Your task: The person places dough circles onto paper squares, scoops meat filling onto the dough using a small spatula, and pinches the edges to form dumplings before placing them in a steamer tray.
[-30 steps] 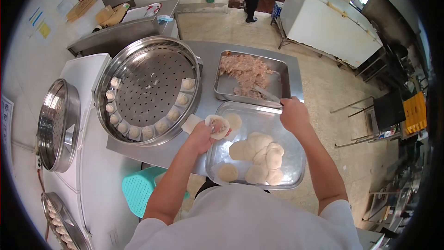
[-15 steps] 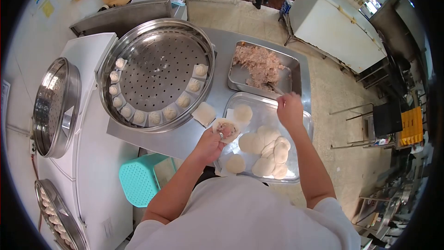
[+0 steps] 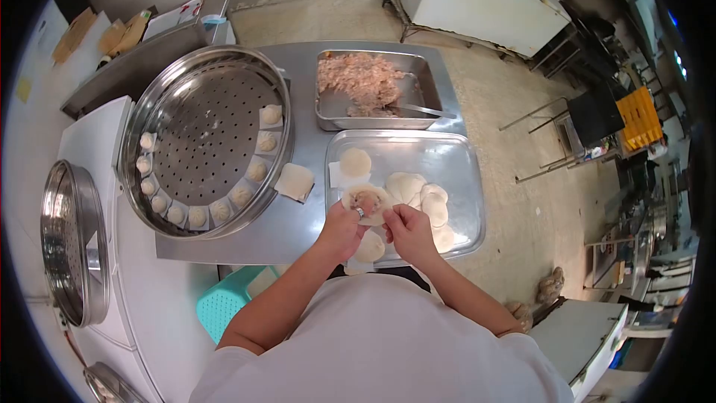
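Observation:
My left hand (image 3: 341, 233), with a ring on it, cups a round dough wrapper (image 3: 378, 213) with pink meat filling (image 3: 365, 202) in its middle. My right hand (image 3: 410, 234) pinches the wrapper's right edge between thumb and fingers. Beneath both hands lies a metal tray (image 3: 461, 168) with several flat dough rounds (image 3: 434, 209). One dough round (image 3: 355, 162) sits apart on a paper square at the tray's upper left. Behind the tray, a deep steel pan (image 3: 429, 82) contains minced filling (image 3: 362, 78), and a metal utensil (image 3: 425, 110) rests in it.
To the left stands a large perforated steamer (image 3: 201, 127), with several pleated buns (image 3: 198, 216) on paper squares along its edge. A stack of paper squares (image 3: 295, 181) lies beside it. A turquoise stool (image 3: 224, 306) is below the table; a chair (image 3: 597, 118) stands at right.
My right hand has come from beside the filling pan down to the wrapper and now grips its edge. My left hand still holds the filled wrapper. The view has shifted.

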Available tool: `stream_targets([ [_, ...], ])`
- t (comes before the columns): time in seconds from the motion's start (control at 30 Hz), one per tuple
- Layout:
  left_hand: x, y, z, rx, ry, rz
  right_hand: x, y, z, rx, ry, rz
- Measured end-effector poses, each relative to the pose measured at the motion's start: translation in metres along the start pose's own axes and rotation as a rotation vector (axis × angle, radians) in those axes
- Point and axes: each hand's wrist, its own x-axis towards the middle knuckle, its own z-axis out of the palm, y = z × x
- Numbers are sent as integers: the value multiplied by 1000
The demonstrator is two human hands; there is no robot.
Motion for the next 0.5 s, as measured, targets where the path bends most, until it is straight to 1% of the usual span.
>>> stream_targets([
  [0.07,2,-6,10,33,55,3,-5,6,-9,-133,47,-110],
  [0.13,-5,-6,32,83,99,5,-8,11,-21,-264,80,-242],
  [0.23,0,-17,41,49,54,20,-11,9,-33,-221,144,-279],
  [0.33,7,-27,53,64,32,47,-10,5,-51,-200,154,-334],
  [0.43,13,-34,66,64,10,61,-14,-5,-68,-35,91,-244],
  [0.5,15,-39,77,64,-5,52,-15,-7,-79,17,50,-226],
])
